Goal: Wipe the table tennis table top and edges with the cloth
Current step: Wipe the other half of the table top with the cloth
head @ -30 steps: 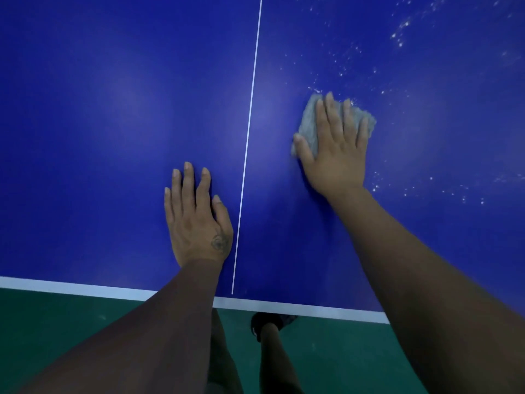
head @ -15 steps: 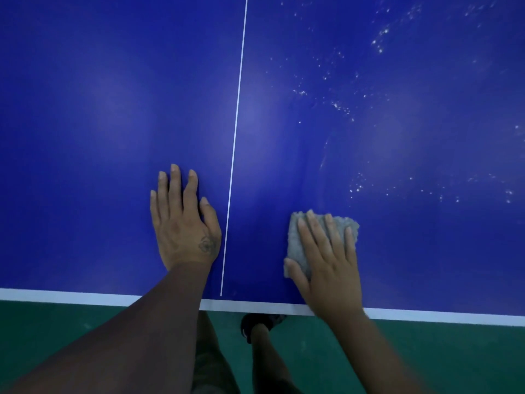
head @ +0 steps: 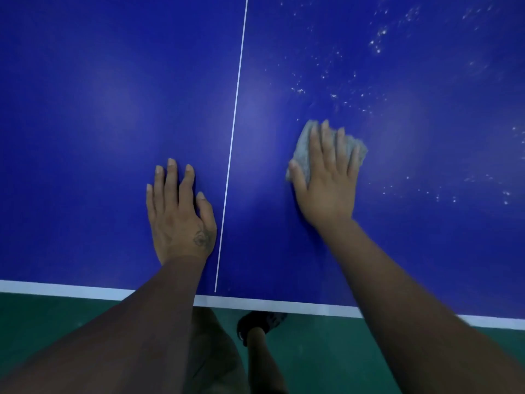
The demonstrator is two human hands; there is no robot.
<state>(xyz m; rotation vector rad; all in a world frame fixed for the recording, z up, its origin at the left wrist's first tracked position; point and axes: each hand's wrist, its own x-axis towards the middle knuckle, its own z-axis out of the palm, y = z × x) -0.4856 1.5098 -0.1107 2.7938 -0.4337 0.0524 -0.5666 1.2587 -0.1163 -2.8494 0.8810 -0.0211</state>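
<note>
The blue table tennis table top (head: 99, 123) fills most of the head view, split by a thin white centre line (head: 234, 132). A folded grey cloth (head: 303, 150) lies on the right half, and my right hand (head: 326, 177) presses flat on it with straight fingers. Left of the centre line, my left hand (head: 179, 214) rests flat on the bare surface with nothing in it. White dust specks (head: 377, 44) dot the surface beyond and to the right of the cloth.
The table's near edge is a white band (head: 56, 288) running across the lower view. Below it lies green floor (head: 312, 351), with my leg and dark shoe (head: 261, 322) just under the edge.
My right hand pulled the cloth toward the near edge, then pushed it away again to mid-table. My left hand stayed in place.
</note>
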